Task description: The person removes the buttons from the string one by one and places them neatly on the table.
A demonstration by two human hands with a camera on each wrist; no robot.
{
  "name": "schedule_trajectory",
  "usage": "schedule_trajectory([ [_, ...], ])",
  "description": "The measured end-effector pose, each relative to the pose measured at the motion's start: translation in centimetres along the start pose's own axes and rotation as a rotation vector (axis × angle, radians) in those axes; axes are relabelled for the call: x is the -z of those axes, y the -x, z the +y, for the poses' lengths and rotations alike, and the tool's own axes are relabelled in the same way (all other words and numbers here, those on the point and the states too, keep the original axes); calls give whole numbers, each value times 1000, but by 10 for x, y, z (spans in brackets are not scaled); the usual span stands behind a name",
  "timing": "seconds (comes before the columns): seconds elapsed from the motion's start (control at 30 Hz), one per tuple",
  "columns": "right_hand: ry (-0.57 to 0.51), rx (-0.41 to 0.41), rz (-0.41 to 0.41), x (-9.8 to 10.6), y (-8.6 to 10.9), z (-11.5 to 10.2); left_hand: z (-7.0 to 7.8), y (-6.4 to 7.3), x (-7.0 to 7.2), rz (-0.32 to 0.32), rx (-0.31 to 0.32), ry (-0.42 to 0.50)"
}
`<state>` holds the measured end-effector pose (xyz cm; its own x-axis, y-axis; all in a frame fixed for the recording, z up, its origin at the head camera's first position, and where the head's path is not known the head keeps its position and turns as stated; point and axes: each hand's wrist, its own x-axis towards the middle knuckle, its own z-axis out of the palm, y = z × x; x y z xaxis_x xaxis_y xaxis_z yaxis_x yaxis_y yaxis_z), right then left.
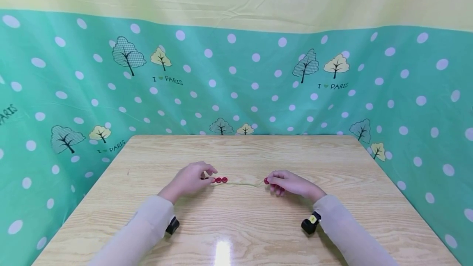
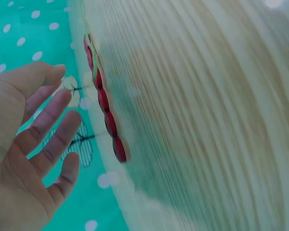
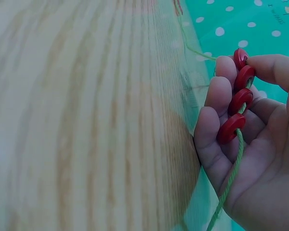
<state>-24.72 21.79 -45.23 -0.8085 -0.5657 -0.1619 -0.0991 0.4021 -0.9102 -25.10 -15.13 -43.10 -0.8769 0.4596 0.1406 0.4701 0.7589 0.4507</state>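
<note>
My right hand (image 1: 292,184) pinches a red button (image 3: 240,57) between thumb and fingertip. Below it, several more red buttons (image 3: 241,100) threaded on a green cord (image 3: 236,171) lie against the curled fingers, and the cord trails down past the palm. To the left, a row of red buttons (image 2: 103,100) lies on the table along the same cord. My left hand (image 1: 190,179) hovers beside that row, its fingers loosely bent and apart from the buttons in the left wrist view. Between the hands, a thin length of cord (image 1: 240,183) runs across the wood.
The light wooden table (image 1: 236,151) reaches back to a green dotted curtain (image 1: 255,110) that hangs behind and at both sides. Black wrist cameras, such as the right one (image 1: 309,225), sit under the sleeves. A bright light reflection shows near the table's front.
</note>
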Motion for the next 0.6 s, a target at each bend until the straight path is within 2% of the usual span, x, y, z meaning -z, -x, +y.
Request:
schedule_trajectory([
  [0.37,-3,-2,2,-2,0,-3,27,-16,-14,-16,-124,29],
  [0.6,-6,-3,-3,-3,-2,-6,43,-30,-23,-37,-141,27],
])
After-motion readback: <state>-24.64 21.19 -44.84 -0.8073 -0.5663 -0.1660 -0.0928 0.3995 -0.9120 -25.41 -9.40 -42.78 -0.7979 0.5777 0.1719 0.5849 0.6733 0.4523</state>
